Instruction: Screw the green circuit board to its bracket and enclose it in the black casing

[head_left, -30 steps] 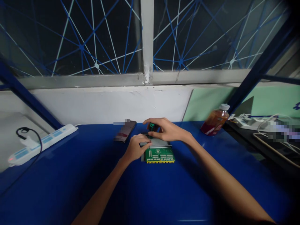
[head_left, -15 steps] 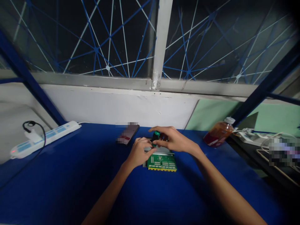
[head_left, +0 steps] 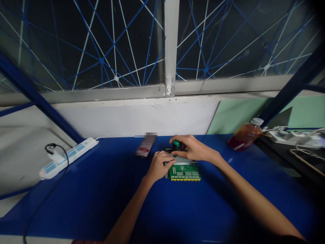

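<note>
A green circuit board [head_left: 185, 172] with a yellow front edge and a grey metal part behind it lies on the blue table [head_left: 101, 196], near the wall. My left hand [head_left: 159, 166] rests curled on the board's left edge, fingers closed against it. My right hand [head_left: 193, 149] is wrapped round a small tool with a green and black handle [head_left: 175, 145], held upright over the back of the board.
A phone [head_left: 145, 148] lies flat just left of the board. A white power strip [head_left: 68, 157] with a black cable sits at the far left. A tilted bottle of orange drink [head_left: 245, 135] stands at the right, with cables and chargers [head_left: 289, 136] beyond it.
The view shifted, so everything sits a little further right and higher. Both hands stay on the board and the tool, with only small finger movement.
</note>
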`<state>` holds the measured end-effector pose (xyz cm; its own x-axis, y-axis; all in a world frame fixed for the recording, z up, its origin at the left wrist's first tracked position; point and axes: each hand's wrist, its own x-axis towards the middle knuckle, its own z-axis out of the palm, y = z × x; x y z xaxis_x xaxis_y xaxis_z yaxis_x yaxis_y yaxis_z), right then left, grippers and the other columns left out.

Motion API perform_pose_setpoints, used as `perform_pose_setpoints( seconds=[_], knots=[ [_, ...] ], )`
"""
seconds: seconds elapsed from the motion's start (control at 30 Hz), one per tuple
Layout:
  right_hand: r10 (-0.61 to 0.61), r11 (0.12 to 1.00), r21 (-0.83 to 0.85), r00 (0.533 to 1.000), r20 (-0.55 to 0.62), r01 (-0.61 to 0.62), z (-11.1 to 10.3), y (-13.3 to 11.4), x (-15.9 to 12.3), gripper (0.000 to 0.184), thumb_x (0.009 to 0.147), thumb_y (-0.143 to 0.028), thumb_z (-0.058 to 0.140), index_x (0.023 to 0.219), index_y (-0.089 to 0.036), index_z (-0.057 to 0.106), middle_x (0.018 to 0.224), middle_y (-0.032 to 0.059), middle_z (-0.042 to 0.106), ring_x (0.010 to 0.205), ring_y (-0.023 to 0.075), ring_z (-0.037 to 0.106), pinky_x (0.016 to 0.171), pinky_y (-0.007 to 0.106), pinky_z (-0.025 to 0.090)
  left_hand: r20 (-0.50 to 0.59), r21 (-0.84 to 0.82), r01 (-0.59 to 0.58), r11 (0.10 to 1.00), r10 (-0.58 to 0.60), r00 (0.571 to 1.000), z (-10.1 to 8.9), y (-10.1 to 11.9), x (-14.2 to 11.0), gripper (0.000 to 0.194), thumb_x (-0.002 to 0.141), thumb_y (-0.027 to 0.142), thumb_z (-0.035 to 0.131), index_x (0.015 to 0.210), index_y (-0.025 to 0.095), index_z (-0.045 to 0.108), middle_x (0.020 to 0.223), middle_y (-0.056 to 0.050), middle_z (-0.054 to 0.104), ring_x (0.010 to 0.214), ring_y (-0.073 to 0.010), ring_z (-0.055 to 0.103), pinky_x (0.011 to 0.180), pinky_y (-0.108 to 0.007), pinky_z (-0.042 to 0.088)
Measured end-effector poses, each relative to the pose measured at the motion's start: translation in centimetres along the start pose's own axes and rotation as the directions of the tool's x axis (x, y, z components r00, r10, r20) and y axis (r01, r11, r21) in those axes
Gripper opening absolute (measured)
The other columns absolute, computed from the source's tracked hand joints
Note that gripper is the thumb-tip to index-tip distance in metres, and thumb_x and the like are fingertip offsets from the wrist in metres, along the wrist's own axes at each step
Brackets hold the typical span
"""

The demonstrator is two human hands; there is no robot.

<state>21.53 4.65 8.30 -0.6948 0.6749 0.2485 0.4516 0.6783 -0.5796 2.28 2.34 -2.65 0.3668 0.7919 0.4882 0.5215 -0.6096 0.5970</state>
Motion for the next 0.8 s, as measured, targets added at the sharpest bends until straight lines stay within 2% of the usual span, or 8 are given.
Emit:
perform_pose_setpoints(
  seconds=[0.23, 0.43, 0.6, 0.8],
  knots=[
    [-0.031, 0.999, -0.017, 0.997, 0.077, 0.033, -0.7, -0.5, -0.6, 0.046, 0.081, -0.024, 0.054, 0.126, -0.015, 0.047, 0.087, 0.0063, 0.064, 0.068, 0.0154, 0.056, 0.062, 0.029, 0.041, 0.026, 0.03, 0.007, 1.0, -0.008, 1.0, 0.0, 0.7, 0.0, 0.009, 0.084, 0.018, 0.065, 0.082, 0.022, 0.072, 0.085, -0.001, 0.072, 0.084, -0.0181, 0.063, 0.081, -0.033, 0.041],
    [-0.096, 0.995, -0.007, 0.995, 0.033, 0.096, -0.4, -0.7, -0.9, 0.029, 0.083, -0.018, 0.047, 0.112, -0.019, 0.05, 0.092, 0.0057, 0.062, 0.074, 0.0145, 0.052, 0.067, 0.029, 0.039, 0.033, 0.097, -0.015, 0.995, 0.012, 0.999, 0.1, 1.0, 0.0, 0.011, 0.085, 0.017, 0.061, 0.081, 0.021, 0.071, 0.085, -0.002, 0.071, 0.084, -0.0186, 0.063, 0.08, -0.033, 0.041],
    [-0.094, 0.991, -0.095, 0.995, -0.021, 0.091, 0.4, -0.5, -1.0, 0.025, 0.087, -0.03, 0.048, 0.11, -0.019, 0.051, 0.083, 0.0037, 0.061, 0.066, 0.0135, 0.05, 0.063, 0.029, 0.036, -0.001, 0.165, -0.008, 0.986, 0.008, 1.0, 0.0, 1.4, 0.2, 0.006, 0.081, 0.019, 0.065, 0.078, 0.02, 0.07, 0.085, -0.002, 0.071, 0.085, -0.0198, 0.062, 0.077, -0.033, 0.042],
    [-0.108, 0.937, -0.344, 0.988, -0.112, 0.063, 1.3, -0.1, -1.0, 0.039, 0.087, -0.048, 0.05, 0.112, -0.02, 0.058, 0.073, 0.0039, 0.062, 0.058, 0.014, 0.051, 0.057, 0.029, 0.031, -0.072, 0.172, 0.033, 0.985, -0.021, 0.997, 0.6, 1.2, 0.4, 0.004, 0.078, 0.021, 0.069, 0.079, 0.02, 0.073, 0.083, -0.003, 0.072, 0.082, -0.0212, 0.064, 0.076, -0.032, 0.045]
  ],
)
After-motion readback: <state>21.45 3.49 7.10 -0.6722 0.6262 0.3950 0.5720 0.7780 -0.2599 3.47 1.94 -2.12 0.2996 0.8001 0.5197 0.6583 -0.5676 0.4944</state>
